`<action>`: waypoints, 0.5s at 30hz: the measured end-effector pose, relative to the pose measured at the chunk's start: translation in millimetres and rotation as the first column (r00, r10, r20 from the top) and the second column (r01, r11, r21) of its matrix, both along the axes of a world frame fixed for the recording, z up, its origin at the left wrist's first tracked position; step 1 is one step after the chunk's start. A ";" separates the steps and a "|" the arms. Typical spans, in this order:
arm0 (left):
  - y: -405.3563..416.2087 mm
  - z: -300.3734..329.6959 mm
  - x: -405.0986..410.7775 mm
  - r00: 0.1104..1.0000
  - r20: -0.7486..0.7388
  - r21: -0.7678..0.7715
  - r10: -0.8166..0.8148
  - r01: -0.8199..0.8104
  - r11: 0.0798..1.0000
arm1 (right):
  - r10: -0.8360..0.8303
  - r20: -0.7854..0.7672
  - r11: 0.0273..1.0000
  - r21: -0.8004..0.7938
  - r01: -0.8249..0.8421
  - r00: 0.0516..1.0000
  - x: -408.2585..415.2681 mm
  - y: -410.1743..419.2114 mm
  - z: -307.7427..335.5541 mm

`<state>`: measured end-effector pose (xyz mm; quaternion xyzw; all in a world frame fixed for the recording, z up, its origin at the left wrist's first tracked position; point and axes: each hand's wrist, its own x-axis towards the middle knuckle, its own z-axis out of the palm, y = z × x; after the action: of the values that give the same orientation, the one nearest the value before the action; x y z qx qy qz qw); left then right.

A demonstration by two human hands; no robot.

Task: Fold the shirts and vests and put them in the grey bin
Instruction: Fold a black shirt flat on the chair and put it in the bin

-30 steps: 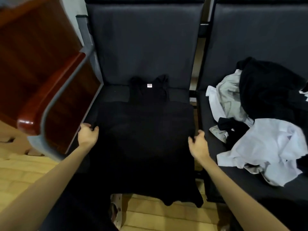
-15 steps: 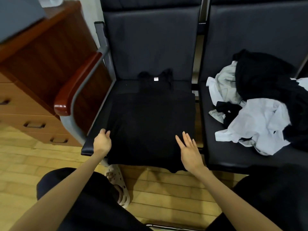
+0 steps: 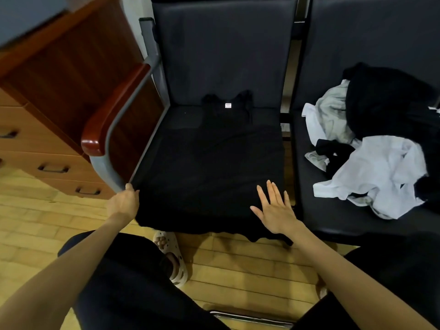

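Note:
A black vest (image 3: 209, 167) lies spread flat on the left chair seat, its white neck label toward the backrest and its hem hanging over the seat's front edge. My left hand (image 3: 123, 202) grips the vest's lower left edge with curled fingers. My right hand (image 3: 273, 208) lies flat on the vest's lower right part, fingers straight and spread. A heap of black, white and grey shirts and vests (image 3: 381, 144) covers the right chair seat. A grey corner at the top left (image 3: 26, 17) may be the bin; I cannot tell.
A chair armrest (image 3: 114, 110) with a red-brown pad stands left of the vest. Behind it is a wooden drawer cabinet (image 3: 47, 115). My knees and a light perforated clog (image 3: 171, 256) are over the wooden floor (image 3: 238, 277) in front of the seats.
Both hands slid down the vest's sides from mid-seat to its front edge. My right hand opened flat on the cloth. The hem hangs less far over the seat edge.

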<state>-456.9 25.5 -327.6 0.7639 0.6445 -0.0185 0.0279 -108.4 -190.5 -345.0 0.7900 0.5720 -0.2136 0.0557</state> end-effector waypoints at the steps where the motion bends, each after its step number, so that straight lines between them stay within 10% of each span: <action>1: 0.7 2.3 5.1 1.000 0.016 0.036 0.016 -0.017 0.999 | 0.001 0.023 1.000 -0.009 0.000 1.000 0.1 6.2 5.4; 15: 136.9 25.4 161.4 0.937 0.189 -0.005 -0.292 0.299 0.954 | -0.096 -0.093 0.972 0.206 0.113 0.991 65.9 169.9 39.5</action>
<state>-295.4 162.4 -302.1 0.8498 0.5166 0.0382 0.0975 -42.5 -20.6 -305.5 0.8109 0.5509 -0.1868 -0.0633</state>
